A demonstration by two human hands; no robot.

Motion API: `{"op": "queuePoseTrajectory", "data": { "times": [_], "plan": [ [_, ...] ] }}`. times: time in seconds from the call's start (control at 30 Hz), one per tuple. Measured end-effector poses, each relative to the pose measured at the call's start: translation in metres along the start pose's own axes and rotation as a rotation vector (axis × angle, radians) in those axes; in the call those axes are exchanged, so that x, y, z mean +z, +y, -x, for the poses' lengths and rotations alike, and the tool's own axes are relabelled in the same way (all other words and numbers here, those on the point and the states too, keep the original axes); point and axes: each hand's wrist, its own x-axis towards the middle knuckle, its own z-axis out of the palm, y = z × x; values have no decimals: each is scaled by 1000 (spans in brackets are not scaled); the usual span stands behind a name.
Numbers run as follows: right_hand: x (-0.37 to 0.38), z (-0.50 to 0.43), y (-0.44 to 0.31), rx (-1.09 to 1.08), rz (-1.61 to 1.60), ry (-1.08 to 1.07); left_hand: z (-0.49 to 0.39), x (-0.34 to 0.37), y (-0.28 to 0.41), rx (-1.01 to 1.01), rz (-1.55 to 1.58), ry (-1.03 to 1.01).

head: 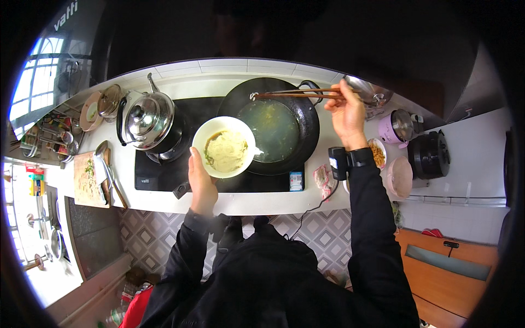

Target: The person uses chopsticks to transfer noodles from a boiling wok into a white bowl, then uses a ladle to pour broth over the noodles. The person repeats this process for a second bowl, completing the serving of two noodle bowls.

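My left hand (202, 183) grips a white bowl (251, 137) by its near left side. Pale noodles (228, 149) fill it, with dark broth and bits of green at the edge. The bowl is held over the front left part of a black wok (310, 141) and hides some of its rim. Cloudy, greenish liquid (271, 123) with small floating bits lies in the wok. In my right hand (348, 108) is a pair of brown wooden chopsticks (301, 93), pointing left across the wok's far side. A small whitish piece (253, 96) shows at their tips.
A steel kettle (151, 119) stands left on the black cooktop (205, 184). Further left lies a cutting board (85, 190) with a cleaver (99, 170), a ladle (101, 151) and chopped greens. Right are a plastic bag (323, 180), a plate of food (377, 153), a pink bowl (400, 176) and a black cooker (430, 153).
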Motion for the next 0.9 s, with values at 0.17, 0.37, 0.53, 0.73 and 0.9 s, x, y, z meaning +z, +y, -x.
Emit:
{"op": "queuePoseTrajectory", "data": {
  "times": [0.17,0.37,0.53,0.73,0.9],
  "plan": [
    [22,22,-38,-87,33,-52,-13,22,-20,-23,28,-52],
    [17,49,-40,-161,304,-152,-21,30,-32,18,-4,-120],
    [-31,50,-20,-127,320,123,-15,19,-24,35,-1,-84],
    [-84,85,60,-3,495,251,8,4,11,-3,63,-23],
    [-107,112,74,-23,545,403,27,-17,40,33,66,-29]
  ]
}}
